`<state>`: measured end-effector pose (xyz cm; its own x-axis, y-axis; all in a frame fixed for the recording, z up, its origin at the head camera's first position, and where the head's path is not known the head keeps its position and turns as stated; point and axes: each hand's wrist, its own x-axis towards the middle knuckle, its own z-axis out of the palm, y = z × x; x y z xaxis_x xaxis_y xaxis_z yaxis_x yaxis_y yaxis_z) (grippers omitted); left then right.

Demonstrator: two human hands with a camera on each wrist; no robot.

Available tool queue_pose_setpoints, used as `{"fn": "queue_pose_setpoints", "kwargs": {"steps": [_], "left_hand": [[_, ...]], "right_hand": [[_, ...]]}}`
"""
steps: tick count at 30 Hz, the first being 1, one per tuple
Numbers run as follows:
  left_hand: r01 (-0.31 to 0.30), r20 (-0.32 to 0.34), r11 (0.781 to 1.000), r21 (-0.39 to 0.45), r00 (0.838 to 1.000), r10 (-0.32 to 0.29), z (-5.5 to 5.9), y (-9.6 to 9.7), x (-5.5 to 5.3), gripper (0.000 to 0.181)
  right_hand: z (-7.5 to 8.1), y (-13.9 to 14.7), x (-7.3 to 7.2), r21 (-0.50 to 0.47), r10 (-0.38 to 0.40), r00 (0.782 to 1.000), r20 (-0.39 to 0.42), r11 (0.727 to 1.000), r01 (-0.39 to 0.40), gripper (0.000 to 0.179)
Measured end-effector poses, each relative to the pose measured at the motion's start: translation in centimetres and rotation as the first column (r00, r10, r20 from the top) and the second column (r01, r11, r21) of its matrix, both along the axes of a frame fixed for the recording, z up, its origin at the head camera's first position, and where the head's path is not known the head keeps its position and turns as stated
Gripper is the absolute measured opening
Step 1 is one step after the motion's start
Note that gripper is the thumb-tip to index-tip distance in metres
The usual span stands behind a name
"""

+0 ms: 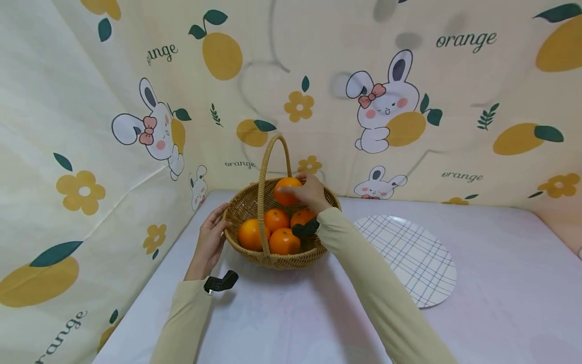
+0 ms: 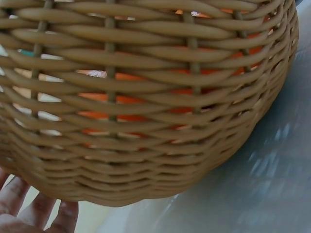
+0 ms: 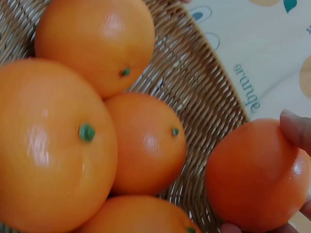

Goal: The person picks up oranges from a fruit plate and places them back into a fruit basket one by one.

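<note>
A wicker basket (image 1: 295,260) with a tall arched handle stands on the table and holds several oranges (image 1: 253,234) in its bowl. My left hand (image 1: 210,242) grips the basket's left rim, thumb toward the inside. In the left wrist view, its fingertips (image 2: 66,216) show at the edge of the woven wall. Inside the far right part of the basket, just below rim height, my right hand (image 1: 312,192) holds an orange (image 1: 285,191). The right wrist view shows thumb and fingers around that orange (image 3: 255,174), beside the other oranges (image 3: 146,143) and their green stem ends.
To the right of the basket lies a round white plate (image 1: 409,253) with a blue grid pattern, partly hidden by my right sleeve (image 1: 364,273). A cloth backdrop (image 1: 318,60) printed with rabbits and oranges rises behind and left of the pale table (image 1: 273,323).
</note>
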<state>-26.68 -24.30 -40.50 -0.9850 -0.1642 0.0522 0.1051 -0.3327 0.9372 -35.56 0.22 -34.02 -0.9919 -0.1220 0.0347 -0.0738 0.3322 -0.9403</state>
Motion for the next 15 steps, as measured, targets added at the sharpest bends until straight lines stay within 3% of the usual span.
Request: {"fn": "queue_pose_setpoints", "kwargs": {"steps": [7,15], "left_hand": [[-0.002,0.0,1.0,-0.001,1.0,0.002,0.14,-0.01,0.22,0.056],[0.004,-0.003,1.0,-0.007,1.0,-0.004,0.13,0.03,0.16,0.056]], "right_hand": [[-0.31,0.29,0.09,0.042,0.028,0.999,0.044,0.999,-0.03,0.06],[-0.34,0.54,0.03,0.16,0.062,0.998,0.007,0.985,-0.063,0.061]]}}
